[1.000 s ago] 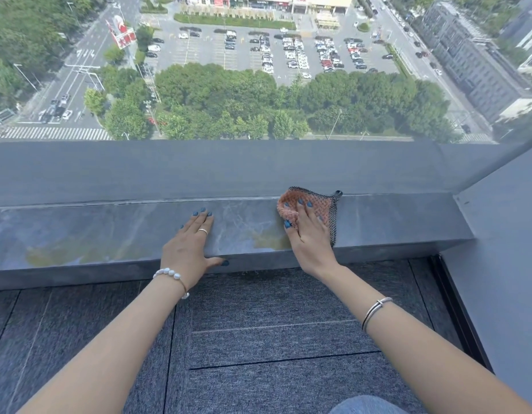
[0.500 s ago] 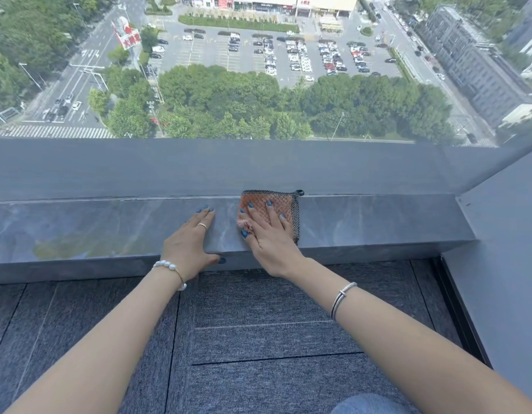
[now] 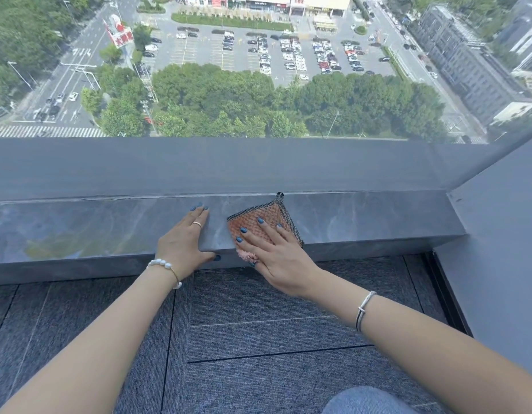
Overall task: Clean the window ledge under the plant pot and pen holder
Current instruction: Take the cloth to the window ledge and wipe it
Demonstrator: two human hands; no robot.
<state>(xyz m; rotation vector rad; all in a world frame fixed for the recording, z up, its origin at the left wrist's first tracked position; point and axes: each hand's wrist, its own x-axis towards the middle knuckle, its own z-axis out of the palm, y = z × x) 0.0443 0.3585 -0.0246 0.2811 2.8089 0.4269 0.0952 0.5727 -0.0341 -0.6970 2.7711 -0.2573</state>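
Note:
A grey marbled window ledge (image 3: pixel 363 218) runs across the view below a large window. An orange cleaning cloth with black mesh edging (image 3: pixel 267 218) lies on the ledge, its near corner hanging over the front edge. My right hand (image 3: pixel 276 255) lies flat on the cloth with fingers spread, pressing it down. My left hand (image 3: pixel 184 243) rests flat on the bare ledge just left of the cloth, thumb hooked over the front edge. No plant pot or pen holder is in view.
The window glass (image 3: pixel 258 85) stands right behind the ledge, looking far down on trees and a car park. A grey wall (image 3: pixel 503 264) closes the ledge at the right. Grey carpet tiles (image 3: pixel 258 339) cover the floor below; my knee (image 3: pixel 366 401) shows bottom right.
My right hand has slid the cloth leftward along the ledge and pulled it toward the front edge, close to my left hand. The left hand has stayed in place.

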